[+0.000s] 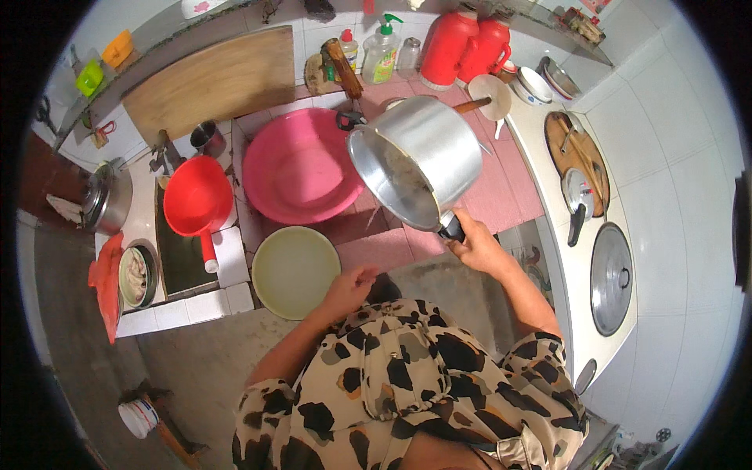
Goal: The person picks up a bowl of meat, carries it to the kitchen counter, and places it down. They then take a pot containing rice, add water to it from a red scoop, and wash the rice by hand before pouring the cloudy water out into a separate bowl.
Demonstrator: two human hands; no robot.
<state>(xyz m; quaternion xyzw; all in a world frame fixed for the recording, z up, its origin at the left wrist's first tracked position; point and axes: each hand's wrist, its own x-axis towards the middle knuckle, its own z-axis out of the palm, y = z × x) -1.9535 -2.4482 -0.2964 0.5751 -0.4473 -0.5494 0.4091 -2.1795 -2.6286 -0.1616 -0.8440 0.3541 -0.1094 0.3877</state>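
Note:
My right hand grips the black handle of a silver metal pot, which is tipped on its side with its mouth facing left. Something brownish clings to its inner wall; I cannot tell what. The pot's far short handle reaches over the rim of a large pink plastic basin. My left hand hangs near my waist, fingers loosely bent and holding nothing. Just left of it sits a round pale green bucket or basin, apparently holding cloudy liquid.
A red plastic dipper lies over the sink edge at left. Behind stand two red thermos flasks and a soap pump bottle. Along the right counter are a wooden board, a pressure cooker lid and a round metal lid.

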